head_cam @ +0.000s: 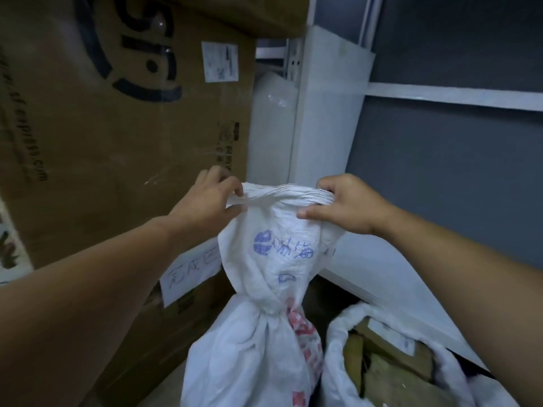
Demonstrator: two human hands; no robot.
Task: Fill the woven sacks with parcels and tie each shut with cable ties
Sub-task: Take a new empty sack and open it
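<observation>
Both hands, left hand [211, 198] and right hand [346, 204], pinch the rolled mouth of the cinched woven sack [264, 289] held upright between boxes; a loosened pinch could let its neck untwist.

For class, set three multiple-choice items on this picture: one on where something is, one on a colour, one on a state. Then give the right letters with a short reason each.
1. Where do the two hands hold the tied sack?
A. at its top rim
B. at its base
C. at its cinched neck

2. What colour is the round mark printed on its upper part?
A. green
B. blue
C. black

3. How is the sack beside it?
A. tied shut
B. flat and empty
C. open, with parcels inside

Key: 1 A, the left hand and the right hand grip the rim of the tied sack. 2 B, the round mark is blue. 3 C, the open sack shows brown parcels through its mouth.
</observation>
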